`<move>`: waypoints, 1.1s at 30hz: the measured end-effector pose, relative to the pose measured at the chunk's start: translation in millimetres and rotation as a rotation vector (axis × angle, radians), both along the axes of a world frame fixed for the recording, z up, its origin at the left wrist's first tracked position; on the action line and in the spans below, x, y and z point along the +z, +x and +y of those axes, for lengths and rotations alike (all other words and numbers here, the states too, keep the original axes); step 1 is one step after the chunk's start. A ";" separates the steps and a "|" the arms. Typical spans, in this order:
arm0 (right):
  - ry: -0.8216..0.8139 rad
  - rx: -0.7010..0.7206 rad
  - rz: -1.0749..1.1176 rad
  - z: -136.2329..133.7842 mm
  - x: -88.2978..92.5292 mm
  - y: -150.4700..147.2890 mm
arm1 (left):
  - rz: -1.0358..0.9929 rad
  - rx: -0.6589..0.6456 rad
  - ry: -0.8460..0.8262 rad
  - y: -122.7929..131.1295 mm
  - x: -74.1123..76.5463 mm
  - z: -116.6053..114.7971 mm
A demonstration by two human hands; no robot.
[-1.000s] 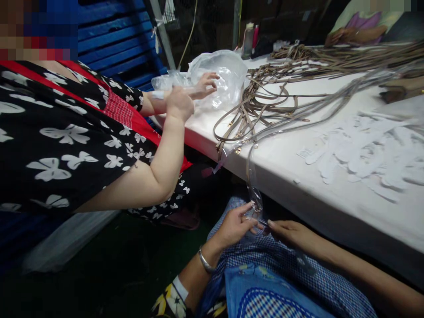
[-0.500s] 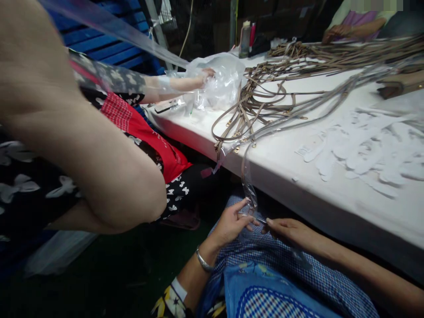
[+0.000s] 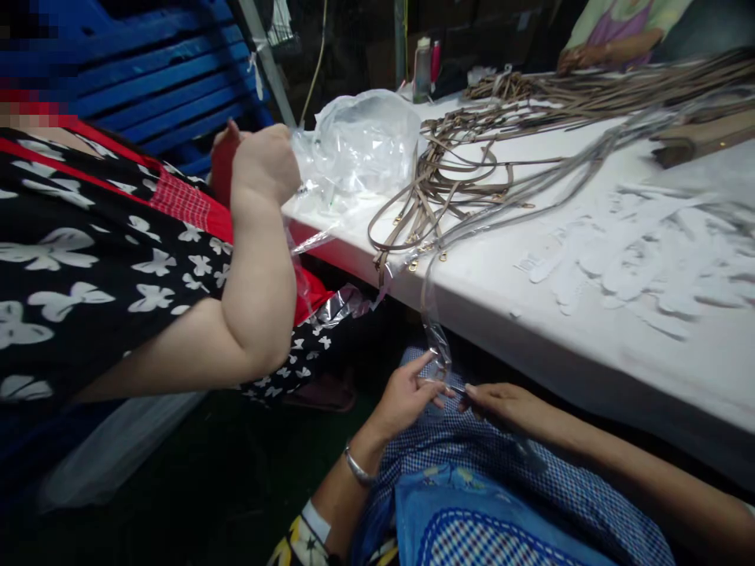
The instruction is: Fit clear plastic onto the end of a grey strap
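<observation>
Over my lap, my left hand (image 3: 410,397) pinches the lower end of a clear plastic sleeve (image 3: 435,326), which runs down from the table edge with a brown strap inside. My right hand (image 3: 499,402) is closed just to the right, its fingertips on the same clear plastic, close to my left fingertips. Whether the strap's end lies between my fingers is too small to tell. Up on the table, a tangle of brown straps (image 3: 445,185) with gold clasps lies beside the sleeve.
White cut-out pieces (image 3: 637,251) cover the right of the white table (image 3: 501,295). A clear plastic bag (image 3: 366,141) and a bottle (image 3: 422,71) stand farther back. At the left, a person's bent arm (image 3: 259,259) is close by. Another person sits across.
The person at the left has drawn their hands back from the plastic bag, with clear plastic trailing below. The view has shifted slightly. My hands hold nearly the same pose.
</observation>
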State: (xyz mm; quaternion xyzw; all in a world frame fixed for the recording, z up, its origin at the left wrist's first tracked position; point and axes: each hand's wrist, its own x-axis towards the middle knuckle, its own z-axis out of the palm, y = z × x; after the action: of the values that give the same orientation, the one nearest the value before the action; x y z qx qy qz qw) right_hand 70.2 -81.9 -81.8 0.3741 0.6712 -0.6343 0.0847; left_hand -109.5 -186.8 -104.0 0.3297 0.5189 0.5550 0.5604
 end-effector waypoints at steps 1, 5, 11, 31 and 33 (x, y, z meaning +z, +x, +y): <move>0.003 0.000 0.005 -0.5 0.1 -2.2 | -0.005 -0.007 -0.005 1.5 0.5 -0.1; 0.010 0.024 0.041 -2.7 -0.5 -10.4 | -0.026 -0.052 -0.022 6.9 2.8 -0.7; 0.083 0.012 0.105 -6.0 -3.5 -17.8 | 0.019 -0.067 -0.013 4.5 3.3 -0.7; 0.121 0.126 0.167 -11.0 -3.7 -29.7 | -0.230 -0.251 -0.013 -3.4 -0.3 -5.7; 0.103 0.116 0.181 -10.5 -5.9 -31.6 | -0.215 -0.259 -0.007 -3.2 1.9 -6.0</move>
State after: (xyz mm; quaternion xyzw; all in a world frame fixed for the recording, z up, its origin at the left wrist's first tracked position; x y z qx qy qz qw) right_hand 38.6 -92.3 -87.7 0.2798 0.7284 -0.6241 0.0412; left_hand -112.7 -192.8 -102.1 0.3305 0.4112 0.5082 0.6807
